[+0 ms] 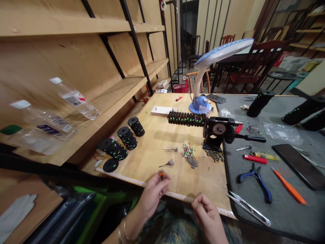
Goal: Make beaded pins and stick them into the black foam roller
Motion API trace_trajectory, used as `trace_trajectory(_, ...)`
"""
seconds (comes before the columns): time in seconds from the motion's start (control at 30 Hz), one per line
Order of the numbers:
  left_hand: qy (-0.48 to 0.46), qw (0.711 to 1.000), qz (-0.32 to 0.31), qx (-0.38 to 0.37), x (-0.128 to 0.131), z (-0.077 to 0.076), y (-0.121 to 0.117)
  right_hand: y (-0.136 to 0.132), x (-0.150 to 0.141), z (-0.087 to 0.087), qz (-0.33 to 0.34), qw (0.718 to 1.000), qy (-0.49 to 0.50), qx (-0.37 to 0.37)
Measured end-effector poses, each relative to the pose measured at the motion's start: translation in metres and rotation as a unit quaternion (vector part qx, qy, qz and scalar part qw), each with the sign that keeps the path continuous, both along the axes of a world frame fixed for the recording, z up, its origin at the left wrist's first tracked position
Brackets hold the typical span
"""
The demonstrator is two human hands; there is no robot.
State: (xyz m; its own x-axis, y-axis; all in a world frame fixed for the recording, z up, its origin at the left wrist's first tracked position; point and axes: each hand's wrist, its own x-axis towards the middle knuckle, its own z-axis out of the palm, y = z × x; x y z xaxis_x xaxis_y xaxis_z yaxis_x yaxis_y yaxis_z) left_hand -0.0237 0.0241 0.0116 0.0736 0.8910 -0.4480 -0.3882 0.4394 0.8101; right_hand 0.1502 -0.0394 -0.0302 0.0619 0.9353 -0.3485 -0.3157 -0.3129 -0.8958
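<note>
My left hand (152,193) pinches a tiny orange object (160,174) between thumb and fingertips, just above the front of a pale wooden board (162,159). My right hand (207,213) rests near the board's front edge, fingertips closed, with nothing visible in them. A tape measure (165,192) runs along that edge. Close by lie a small feathery tuft (169,163), a heap of coloured-head pins (188,151) and several stacked black rolls (113,149). A clamped black hand-cranked winder (218,129) holds a spiked black coil (186,119).
A grey mat (276,203) at right holds blue pliers (254,181), thread snips (248,208), an orange-handled knife (289,185) and a dark tablet (297,166). A blue desk lamp (200,101) stands behind the board. Wooden shelves (76,67) with plastic bottles (73,98) rise at left.
</note>
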Motion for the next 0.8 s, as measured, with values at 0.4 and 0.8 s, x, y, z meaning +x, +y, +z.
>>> trace_trajectory(0.4, 0.074, 0.981, -0.168, 0.062, 0.031, -0.008, -0.004, 0.0, 0.002, 0.002, 0.042, 0.997, -0.05, 0.033)
trace_trajectory(0.8, 0.307, 0.901, -0.184, 0.244, 0.024, 0.008, -0.013, 0.029, 0.01, 0.034, 0.149, 0.986, -0.036, 0.065)
